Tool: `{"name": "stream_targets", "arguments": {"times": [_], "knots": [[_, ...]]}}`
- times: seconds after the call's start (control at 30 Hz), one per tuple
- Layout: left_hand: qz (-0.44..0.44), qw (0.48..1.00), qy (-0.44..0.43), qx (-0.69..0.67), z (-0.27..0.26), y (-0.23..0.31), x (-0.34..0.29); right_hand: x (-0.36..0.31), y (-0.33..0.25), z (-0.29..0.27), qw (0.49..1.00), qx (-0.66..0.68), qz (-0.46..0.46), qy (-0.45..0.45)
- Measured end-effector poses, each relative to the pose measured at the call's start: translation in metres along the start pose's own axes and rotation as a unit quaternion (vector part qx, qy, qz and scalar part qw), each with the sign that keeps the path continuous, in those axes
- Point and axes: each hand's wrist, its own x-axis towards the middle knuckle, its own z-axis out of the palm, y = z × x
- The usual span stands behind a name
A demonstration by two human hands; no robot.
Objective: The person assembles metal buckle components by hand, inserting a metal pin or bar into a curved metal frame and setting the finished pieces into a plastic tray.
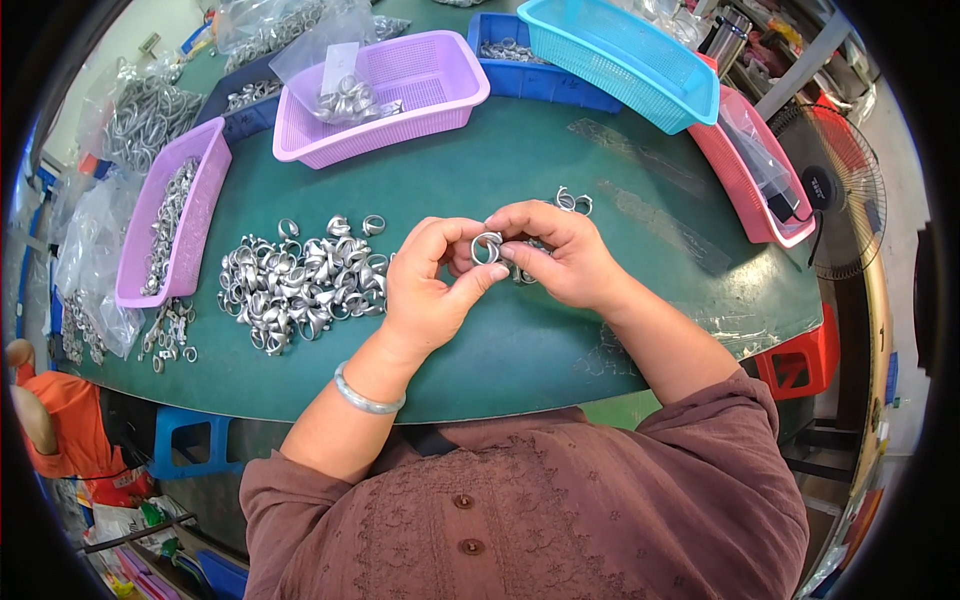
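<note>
A silver metal ring is pinched between my two hands above the green table. My left hand, with a pale bangle on its wrist, grips the ring's left side between thumb and fingers. On the other side, the thumb and forefinger of my right hand close on the same ring. Left of my hands lies a heap of silver rings. A few more rings rest just beyond my right hand, and some are partly hidden under it.
Purple baskets stand at the left and back; metal pieces lie in both. A turquoise basket overlaps a blue bin. At the right are a pink basket and a fan. A person in orange is at far left.
</note>
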Motion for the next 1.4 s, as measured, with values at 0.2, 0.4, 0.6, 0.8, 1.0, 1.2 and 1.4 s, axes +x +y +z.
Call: {"name": "stream_targets", "arguments": {"times": [0.2, 0.4, 0.6, 0.8, 1.0, 1.2, 1.4], "knots": [[0.016, 0.999, 0.03, 0.015, 0.003, 0.0, 0.001, -0.001, 0.007, 0.002, 0.998, 0.054, 0.025, -0.017], [0.023, 0.999, 0.032, 0.025, 0.004, 0.0, 0.0, -0.002, 0.005, 0.002, 0.996, 0.063, 0.061, -0.036], [0.039, 0.998, 0.032, 0.034, 0.004, -0.001, 0.0, -0.001, 0.007, 0.003, 0.997, 0.06, 0.055, -0.018], [0.068, 0.995, 0.013, 0.073, 0.0, 0.0, 0.001, -0.002, 0.005, 0.002, 0.994, 0.057, 0.077, -0.042], [0.046, 0.995, 0.036, 0.075, 0.001, -0.002, 0.001, -0.002, 0.007, 0.001, 0.995, 0.041, 0.073, -0.048], [0.013, 0.995, 0.045, 0.092, 0.001, -0.003, 0.001, 0.003, 0.011, -0.006, 1.0, -0.004, 0.02, 0.022], [0.019, 0.993, 0.048, 0.106, 0.0, -0.005, 0.002, 0.008, 0.009, -0.021, 0.961, -0.27, -0.062, -0.023]]}}
